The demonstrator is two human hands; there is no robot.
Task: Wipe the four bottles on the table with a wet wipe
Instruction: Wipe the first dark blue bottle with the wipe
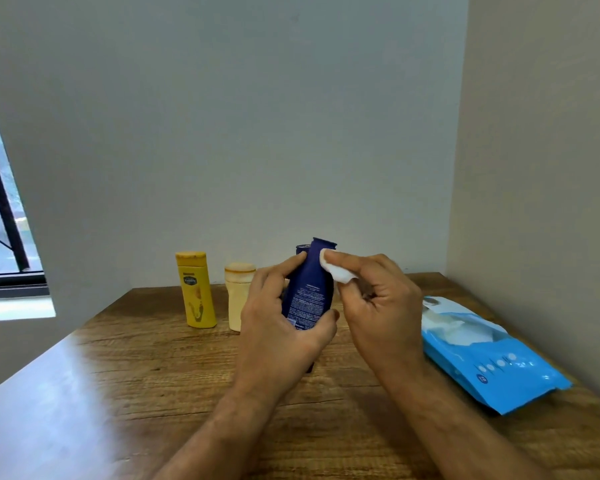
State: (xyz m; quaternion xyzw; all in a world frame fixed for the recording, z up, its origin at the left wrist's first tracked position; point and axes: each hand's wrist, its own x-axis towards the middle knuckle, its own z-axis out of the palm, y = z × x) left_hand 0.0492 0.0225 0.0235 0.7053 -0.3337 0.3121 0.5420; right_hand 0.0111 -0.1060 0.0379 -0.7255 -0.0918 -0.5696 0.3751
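My left hand (281,323) grips a dark blue bottle (310,289) round its lower half and holds it up above the table. My right hand (374,299) pinches a folded white wet wipe (336,270) and presses it against the blue bottle's neck. Behind that bottle the top of another dark blue bottle (301,249) just shows; the rest of it is hidden. A yellow bottle (196,291) and a cream bottle (239,296) stand upright at the back of the table, left of my hands.
An open blue pack of wet wipes (492,362) lies on the right of the wooden table (153,375), near its right edge. Walls close the back and right sides. A window (0,220) is at the far left.
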